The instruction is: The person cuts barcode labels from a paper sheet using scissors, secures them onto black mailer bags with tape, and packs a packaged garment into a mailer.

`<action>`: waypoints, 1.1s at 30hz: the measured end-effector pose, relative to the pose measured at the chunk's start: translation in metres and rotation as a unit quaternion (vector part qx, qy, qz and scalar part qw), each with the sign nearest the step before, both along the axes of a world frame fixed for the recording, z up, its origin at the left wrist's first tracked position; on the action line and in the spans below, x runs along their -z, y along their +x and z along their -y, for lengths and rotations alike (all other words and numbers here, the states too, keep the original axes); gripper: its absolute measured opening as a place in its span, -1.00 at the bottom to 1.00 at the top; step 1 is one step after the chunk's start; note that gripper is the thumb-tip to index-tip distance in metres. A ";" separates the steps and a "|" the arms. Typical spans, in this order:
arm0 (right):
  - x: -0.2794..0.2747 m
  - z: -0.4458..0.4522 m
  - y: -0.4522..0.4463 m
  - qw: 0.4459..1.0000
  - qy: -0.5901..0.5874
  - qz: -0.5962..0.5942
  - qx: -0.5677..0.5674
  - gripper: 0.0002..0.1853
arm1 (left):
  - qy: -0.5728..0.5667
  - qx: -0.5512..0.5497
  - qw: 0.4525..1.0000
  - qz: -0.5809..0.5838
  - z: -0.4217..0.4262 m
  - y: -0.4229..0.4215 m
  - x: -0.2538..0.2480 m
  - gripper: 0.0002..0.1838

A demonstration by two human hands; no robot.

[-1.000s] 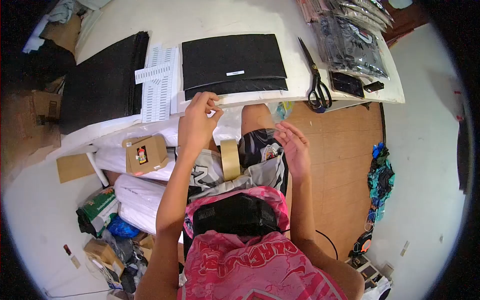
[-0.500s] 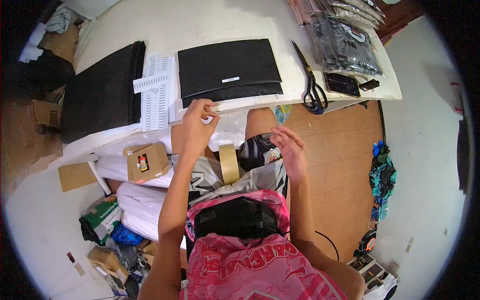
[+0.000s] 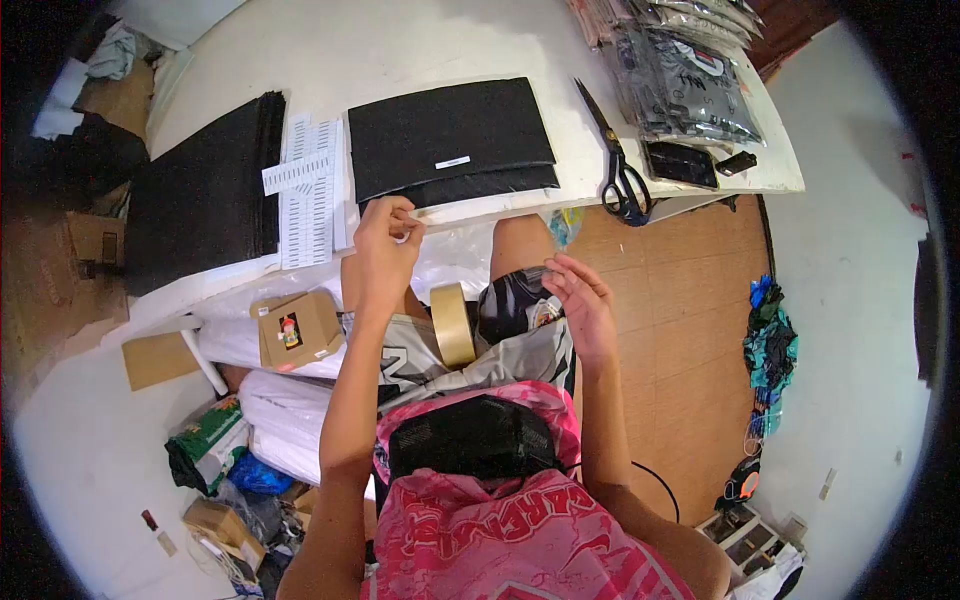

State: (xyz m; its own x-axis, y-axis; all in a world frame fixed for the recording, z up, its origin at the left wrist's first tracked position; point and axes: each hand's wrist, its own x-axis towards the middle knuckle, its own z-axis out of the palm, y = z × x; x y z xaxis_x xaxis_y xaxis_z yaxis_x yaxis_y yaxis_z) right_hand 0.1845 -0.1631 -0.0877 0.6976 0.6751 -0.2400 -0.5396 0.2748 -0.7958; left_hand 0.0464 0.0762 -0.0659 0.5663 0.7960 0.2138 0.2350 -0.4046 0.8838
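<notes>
A black plastic mailer [image 3: 450, 130] with a small white label [image 3: 452, 162] on it lies flat near the table's front edge. Just below its lower left corner is my left hand [image 3: 385, 255], fingers curled and thumb drawn in towards the fingertips. My right hand [image 3: 585, 305] hangs over the lap, beyond the table edge, its fingertips pinched together. Anything between the fingers of either hand is too small to make out. A wide roll of tan tape [image 3: 453, 325] rests on the lap between the two hands.
Left of the mailer are sheets of small labels [image 3: 308, 215] and a stack of black mailers [image 3: 200, 195]. Black-handled scissors [image 3: 622, 170], a phone [image 3: 682, 163] and bagged clothes [image 3: 690, 95] occupy the right side. A small cardboard box [image 3: 298, 330] sits on white wrapped rolls.
The view has shifted slightly, so the table items appear a little further left. My left hand stays by the mailer's corner with the thumb closer to the fingers; the right hand barely differs.
</notes>
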 end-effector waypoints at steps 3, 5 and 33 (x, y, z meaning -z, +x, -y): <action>0.000 0.000 0.001 1.000 -0.001 0.002 -0.002 -0.68 | 0.028 -0.002 0.999 -0.023 -0.004 0.003 -0.001 -0.66; 0.002 0.001 0.000 1.000 0.007 -0.002 0.003 -0.67 | 0.031 0.001 0.999 -0.033 -0.004 0.005 -0.001 -0.66; -0.030 -0.035 -0.026 0.996 0.072 -0.029 -0.052 -0.66 | -0.255 0.019 0.961 0.105 0.075 -0.021 0.004 -0.72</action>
State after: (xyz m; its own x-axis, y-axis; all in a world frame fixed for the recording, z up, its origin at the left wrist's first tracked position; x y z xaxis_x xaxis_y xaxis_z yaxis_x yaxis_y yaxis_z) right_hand 0.1587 -0.1280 -0.0581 0.6097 0.7735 -0.1734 -0.6149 0.3234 -0.7192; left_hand 0.0252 0.0017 -0.0704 0.5842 0.8071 -0.0853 0.0232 0.0885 0.9958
